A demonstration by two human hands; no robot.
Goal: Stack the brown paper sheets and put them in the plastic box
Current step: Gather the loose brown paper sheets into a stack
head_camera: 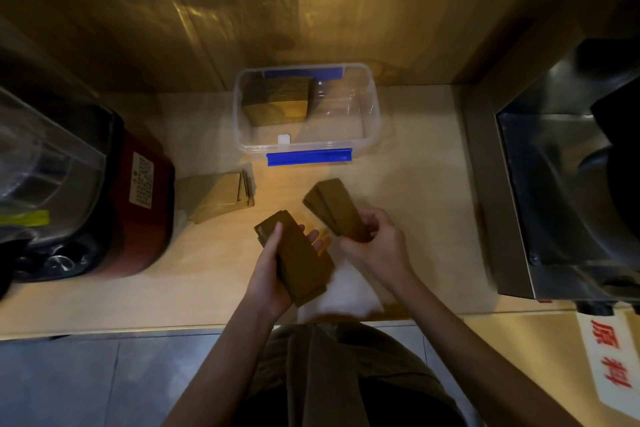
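Over the near edge of the bench [415,156], in the head view, the left hand [273,274] cradles a bundle of brown paper sheets [301,260] from below, thumb laid along its left edge and fingers [313,237] curled up on the right side, so the bundle is held between them. The right hand [375,243] pinches a second bundle [336,206] by its near end, the far end angled up and away to the left; the two bundles are near each other but apart. A loose fan of lighter sheets [221,196] lies flat on the bench to the left, beside a red appliance [142,204]. The plastic box [372,107], open with blue clips, stands farther back and already holds a squared stack [277,100] in its left half; the right half looks free.

The step in hand seems to be joining the two held bundles. To do it well, the right bundle should likely be turned to match the left one's long axis, laid on top, then the edges tapped flush against the bench before carrying. Its sheets look slightly fanned, so a loose pinch could let some slide out. The fanned pile on the bench is left to gather.
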